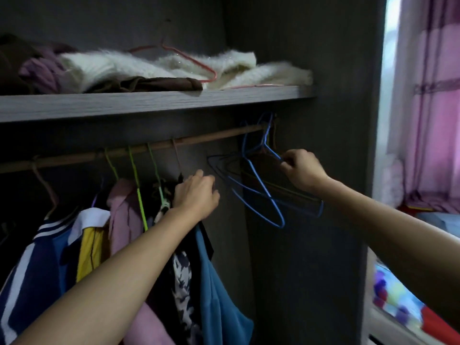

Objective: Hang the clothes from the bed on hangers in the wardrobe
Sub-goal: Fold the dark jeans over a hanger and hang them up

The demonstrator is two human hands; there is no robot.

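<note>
The empty blue hangers [270,196] hang bunched at the right end of the rail [211,136], at about two o'clock from the middle of the view and tight against the wardrobe's side wall. Their wires cross one another, so they look tangled. The right hand [302,170] pinches the upper shoulder wire of one of them between thumb and fingertips. These are thin coated wire: light, springy, and likely to snag a neighbour's hook when drawn off. A hold near the neck, just under the hook, would probably steer one free more cleanly than a hold on the shoulder.

At nine o'clock from the hangers the left hand [195,195] lies curled over the top of a dark hung garment beside a blue garment [219,282] — whether it grips the cloth or only presses it aside I cannot tell. Further left along the rail hang a pink garment [124,207] and striped tops on green and pale hangers.

At twelve o'clock, above the rail, the shelf [149,103] carries a white fluffy garment [112,66] with a pink hanger [189,59] lying on it. At four o'clock, outside the wardrobe, a corner of the bed [398,305] shows a bright patterned sheet — no garment to be hung is in either hand yet
</note>
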